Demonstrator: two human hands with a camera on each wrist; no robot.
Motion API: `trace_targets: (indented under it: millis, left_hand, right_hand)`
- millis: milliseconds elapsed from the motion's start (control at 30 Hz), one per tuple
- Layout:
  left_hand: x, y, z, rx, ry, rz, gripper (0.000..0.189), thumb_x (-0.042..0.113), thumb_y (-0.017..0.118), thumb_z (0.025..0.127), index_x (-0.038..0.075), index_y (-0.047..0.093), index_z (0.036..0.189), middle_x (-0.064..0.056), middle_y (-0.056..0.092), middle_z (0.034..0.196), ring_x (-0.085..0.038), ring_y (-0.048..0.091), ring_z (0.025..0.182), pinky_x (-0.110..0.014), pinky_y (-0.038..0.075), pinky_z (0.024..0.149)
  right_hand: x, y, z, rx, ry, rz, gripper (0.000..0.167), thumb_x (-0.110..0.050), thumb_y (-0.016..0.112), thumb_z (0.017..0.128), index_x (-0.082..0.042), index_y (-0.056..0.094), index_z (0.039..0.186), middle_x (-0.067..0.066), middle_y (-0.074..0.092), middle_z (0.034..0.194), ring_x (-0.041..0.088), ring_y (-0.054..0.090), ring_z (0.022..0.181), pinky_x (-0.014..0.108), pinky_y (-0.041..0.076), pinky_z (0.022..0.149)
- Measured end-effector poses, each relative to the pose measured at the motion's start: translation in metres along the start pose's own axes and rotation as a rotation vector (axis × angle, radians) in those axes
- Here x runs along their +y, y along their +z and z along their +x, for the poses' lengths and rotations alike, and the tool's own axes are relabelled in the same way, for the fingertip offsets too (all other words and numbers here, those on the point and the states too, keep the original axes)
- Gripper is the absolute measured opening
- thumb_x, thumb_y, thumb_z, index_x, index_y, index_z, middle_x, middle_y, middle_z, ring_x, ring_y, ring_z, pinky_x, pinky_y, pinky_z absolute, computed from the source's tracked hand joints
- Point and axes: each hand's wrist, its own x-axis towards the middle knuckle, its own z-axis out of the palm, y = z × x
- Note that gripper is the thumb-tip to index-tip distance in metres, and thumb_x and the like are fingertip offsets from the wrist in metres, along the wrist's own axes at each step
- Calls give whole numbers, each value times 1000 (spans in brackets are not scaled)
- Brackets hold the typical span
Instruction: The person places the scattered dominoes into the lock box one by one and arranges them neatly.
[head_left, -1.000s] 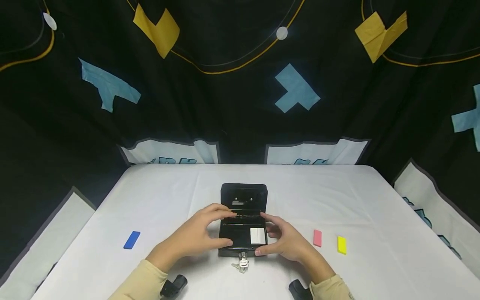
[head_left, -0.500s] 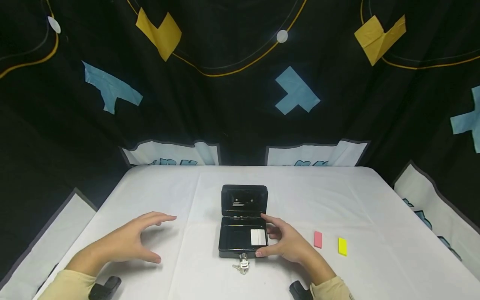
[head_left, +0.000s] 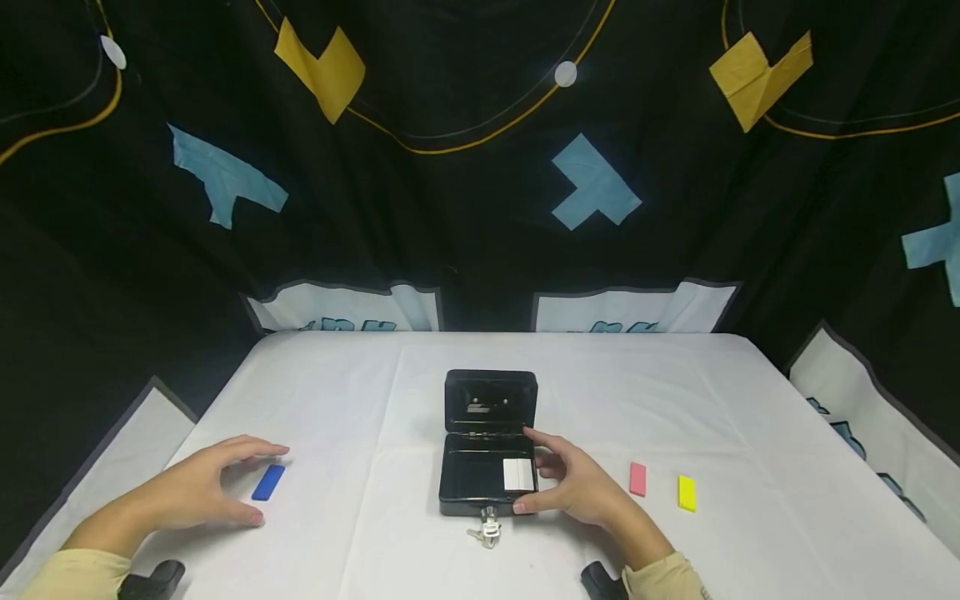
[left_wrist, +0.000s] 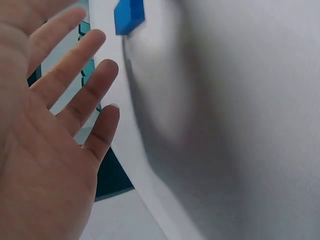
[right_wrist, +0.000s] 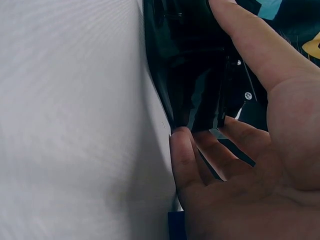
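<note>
One blue block (head_left: 267,482) lay at nine o'clock from the black box (head_left: 472,471), near my spread, empty left hand (head_left: 187,490), where a hasty pinch could skid it away, while my right hand (head_left: 573,481) gripped the black box's three-o'clock side

The box (head_left: 471,477) sits on the table (head_left: 390,433), keys (head_left: 491,533) before it, curtain (head_left: 390,225) behind. Left of the box lies one block (head_left: 268,482) beside the left hand (head_left: 187,492); rightward, the right hand (head_left: 572,479) touches the box, two blocks (head_left: 637,479) beyond. A flat piece (head_left: 518,474) lies inside, rightward.

Blue block (head_left: 267,482) flat, well left of an open, apparently metal black box (head_left: 471,477).
</note>
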Motion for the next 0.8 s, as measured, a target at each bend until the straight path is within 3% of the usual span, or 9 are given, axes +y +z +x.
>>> trace_targets:
  millis: [200, 400, 533, 633, 800]
  left_hand:
    - [-12, 0, 1, 2, 25, -7, 71, 35, 91, 72, 12, 64, 133, -19, 57, 138, -46, 52, 125, -66, 42, 99]
    - [-17, 1, 2, 4, 33, 5, 59, 34, 88, 77, 15, 68, 128, -14, 61, 131, -44, 55, 121, -61, 47, 97]
    - [-15, 2, 4, 12, 59, 37, 52, 38, 87, 77, 18, 70, 123, -4, 64, 124, -38, 57, 119, -46, 51, 97]
    - [-11, 3, 7, 18, 50, 30, 53, 39, 87, 77, 16, 70, 122, -4, 66, 123, -36, 58, 117, -48, 50, 98]
    - [-3, 4, 12, 25, -18, -7, 58, 39, 87, 76, 12, 70, 124, -11, 67, 123, -34, 60, 111, -62, 46, 96]
  right_hand:
    - [0, 0, 0, -1, -3, 3, 103, -14, 97, 63, -14, 46, 152, 20, 52, 140, 36, 59, 117, 51, 49, 99]
    - [-1, 0, 0, 3, -6, -7, 103, -14, 97, 63, -14, 46, 152, 19, 51, 142, 36, 59, 117, 52, 49, 99]
    - [-1, 1, 0, 7, -4, -16, 103, -15, 97, 63, -15, 47, 152, 17, 54, 139, 33, 59, 116, 52, 49, 99]
    - [-1, 1, 0, 9, -3, -22, 102, -15, 97, 63, -15, 47, 152, 16, 55, 136, 33, 59, 115, 53, 49, 98]
    - [-2, 0, -1, 10, 0, -16, 103, -14, 98, 63, -16, 47, 152, 15, 56, 135, 33, 59, 115, 53, 49, 97]
